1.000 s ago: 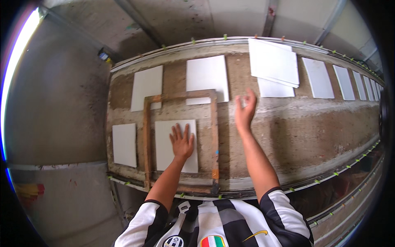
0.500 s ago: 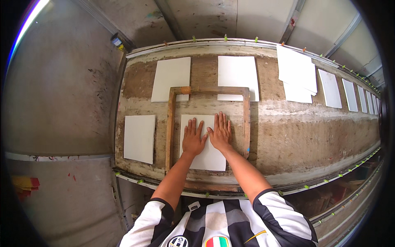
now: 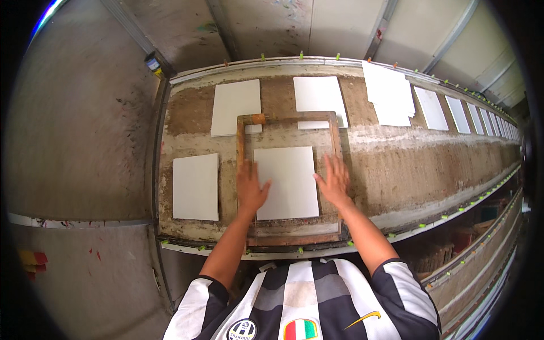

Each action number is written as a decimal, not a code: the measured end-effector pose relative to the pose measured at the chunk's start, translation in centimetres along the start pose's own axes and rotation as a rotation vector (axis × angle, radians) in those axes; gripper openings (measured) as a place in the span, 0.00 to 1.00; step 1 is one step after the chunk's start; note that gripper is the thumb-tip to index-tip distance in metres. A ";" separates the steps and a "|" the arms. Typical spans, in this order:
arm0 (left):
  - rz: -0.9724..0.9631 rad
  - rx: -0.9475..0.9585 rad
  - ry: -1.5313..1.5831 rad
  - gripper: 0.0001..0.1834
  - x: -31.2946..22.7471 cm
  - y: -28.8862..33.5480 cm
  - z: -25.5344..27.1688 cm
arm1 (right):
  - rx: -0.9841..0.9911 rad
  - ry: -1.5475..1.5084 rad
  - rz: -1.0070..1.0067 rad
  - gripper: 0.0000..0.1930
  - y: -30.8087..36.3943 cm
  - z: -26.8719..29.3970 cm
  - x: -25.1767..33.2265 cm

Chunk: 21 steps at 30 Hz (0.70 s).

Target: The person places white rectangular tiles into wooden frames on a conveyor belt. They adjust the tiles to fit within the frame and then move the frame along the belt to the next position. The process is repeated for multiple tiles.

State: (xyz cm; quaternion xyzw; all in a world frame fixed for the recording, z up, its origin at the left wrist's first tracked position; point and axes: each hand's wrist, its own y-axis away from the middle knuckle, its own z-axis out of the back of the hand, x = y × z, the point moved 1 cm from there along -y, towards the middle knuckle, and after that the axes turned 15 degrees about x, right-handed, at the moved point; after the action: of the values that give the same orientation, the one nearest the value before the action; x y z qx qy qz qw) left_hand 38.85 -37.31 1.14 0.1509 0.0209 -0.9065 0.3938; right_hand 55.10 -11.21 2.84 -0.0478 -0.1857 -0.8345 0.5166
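Observation:
A rectangular wooden frame [image 3: 289, 116] rests on the long work table, around a white sheet [image 3: 286, 187]. My left hand [image 3: 251, 188] is at the frame's left side, its fingers stretched upward and slightly blurred, its thumb near the sheet's left edge. Over by the frame's right side is my right hand [image 3: 334, 180], fingers spread and also blurred, thumb close to the sheet's right edge. Neither hand is closed around anything. Whether the fingers touch the frame I cannot tell.
Another white sheet [image 3: 195, 188] lies left of the frame, with a sheet [image 3: 235, 105] and a further one [image 3: 318, 93] partly behind its far end. A messy white stack [image 3: 390, 93] is at the back right, then several more sheets. Small green pegs [image 3: 301, 55] line the table [image 3: 408, 175].
My hands have moved apart, off the middle of the white sheet and out to the frame's two sides. The view has shifted slightly.

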 end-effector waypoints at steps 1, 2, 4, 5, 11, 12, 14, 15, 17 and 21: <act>0.103 0.023 0.084 0.43 0.8 1.1 1.0 | 0.054 -0.088 -0.097 0.44 1.6 0.6 -0.7; 0.207 0.046 0.165 0.43 1.4 2.1 2.1 | 0.106 -0.176 -0.194 0.44 3.1 1.4 -1.3; 0.357 0.139 0.307 0.43 2.6 3.7 2.8 | 0.165 -0.308 -0.307 0.46 5.6 0.8 -2.6; 0.401 0.211 0.366 0.42 3.1 4.2 2.7 | 0.172 -0.353 -0.325 0.47 6.7 -0.3 -3.4; 0.392 0.248 0.356 0.41 3.5 5.8 1.3 | 0.105 -0.519 -0.258 0.45 8.7 -3.1 -4.3; 0.395 0.246 0.395 0.40 3.5 5.9 1.2 | 0.096 -0.531 -0.245 0.44 8.4 -3.2 -4.4; 0.400 0.206 0.379 0.39 3.8 6.1 0.4 | 0.079 -0.538 -0.232 0.42 8.7 -3.7 -4.5; 0.402 0.184 0.374 0.38 3.8 6.0 0.4 | 0.069 -0.530 -0.231 0.41 8.8 -3.2 -4.2; 0.382 0.119 0.433 0.37 3.9 6.0 0.4 | 0.054 -0.499 -0.232 0.41 8.8 -2.7 -4.1; 0.378 0.115 0.502 0.36 3.2 6.2 2.2 | 0.074 -0.455 -0.278 0.41 9.3 -1.1 -3.7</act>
State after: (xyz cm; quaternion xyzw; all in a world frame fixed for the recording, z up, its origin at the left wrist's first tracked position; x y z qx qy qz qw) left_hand 40.70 -44.17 2.85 0.3931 0.0376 -0.7513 0.5287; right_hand 65.09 -12.16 3.28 -0.1893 -0.3324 -0.8578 0.3433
